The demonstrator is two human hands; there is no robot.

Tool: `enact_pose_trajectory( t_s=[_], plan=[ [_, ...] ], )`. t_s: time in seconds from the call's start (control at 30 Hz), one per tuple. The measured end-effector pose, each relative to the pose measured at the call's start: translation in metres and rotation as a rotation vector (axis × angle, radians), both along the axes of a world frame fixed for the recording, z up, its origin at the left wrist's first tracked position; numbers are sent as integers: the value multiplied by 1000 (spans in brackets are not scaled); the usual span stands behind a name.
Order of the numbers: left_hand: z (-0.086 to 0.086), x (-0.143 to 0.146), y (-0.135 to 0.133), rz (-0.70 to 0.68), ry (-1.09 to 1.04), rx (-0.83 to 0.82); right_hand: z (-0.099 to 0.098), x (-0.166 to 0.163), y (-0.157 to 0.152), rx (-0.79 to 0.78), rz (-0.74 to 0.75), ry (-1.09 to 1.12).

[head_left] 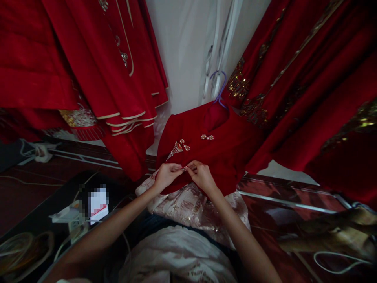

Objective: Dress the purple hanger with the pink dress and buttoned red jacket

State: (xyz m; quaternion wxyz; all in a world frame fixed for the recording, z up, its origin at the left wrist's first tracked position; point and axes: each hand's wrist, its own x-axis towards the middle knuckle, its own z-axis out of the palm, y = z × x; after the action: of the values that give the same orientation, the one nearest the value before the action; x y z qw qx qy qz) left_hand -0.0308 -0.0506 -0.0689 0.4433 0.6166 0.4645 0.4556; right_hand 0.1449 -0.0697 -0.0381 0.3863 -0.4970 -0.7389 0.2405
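A red garment [219, 157] is draped over the seated person's lap, its neck opening at the far edge, where a purple hanger [220, 87] hooks up from it. Beneath its near edge spreads a pale patterned cloth [173, 206]. The left hand [166, 173] and right hand [202, 173] meet near the garment's near edge, left of its middle, each with thumb and fingers pinching a small pale trim [184, 169]; the fingertips hide most of it. Just beyond the hands lies a jewelled brooch [178, 147], and a flowered clasp [207, 137] sits just below the neck opening. Red clothes hang on both sides: the left ones [97, 67] edged in pale piping, the right ones [297, 98] with gold decoration. Behind the garment is a pale wall [182, 59]. At lower left, a white box [99, 214] with a red stripe, partly pixelated, rests on a black surface [44, 220] near loose cords [17, 251].
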Motion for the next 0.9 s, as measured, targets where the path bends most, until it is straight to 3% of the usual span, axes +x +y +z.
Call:
enact_pose_trajectory(
  t_s=[0.3,0.43,0.53,0.63,0.8,0.9],
  plan=[
    [-10,-6,9,37,49,25,-13,-24,-12,121,-182,-193],
    [-3,-6,6,-18,168,43,-10,-26,-11,85,-187,-236],
    [15,-7,-3,-8,426,185,10,-5,-10,-64,-27,-238],
    [40,-11,-11,116,633,355,42,32,-18,-223,217,-194],
    [75,-19,-14,277,657,498,98,89,-49,-143,134,-14],
    [79,-16,-18,256,653,516,112,101,-58,-90,64,19]
  ],
)
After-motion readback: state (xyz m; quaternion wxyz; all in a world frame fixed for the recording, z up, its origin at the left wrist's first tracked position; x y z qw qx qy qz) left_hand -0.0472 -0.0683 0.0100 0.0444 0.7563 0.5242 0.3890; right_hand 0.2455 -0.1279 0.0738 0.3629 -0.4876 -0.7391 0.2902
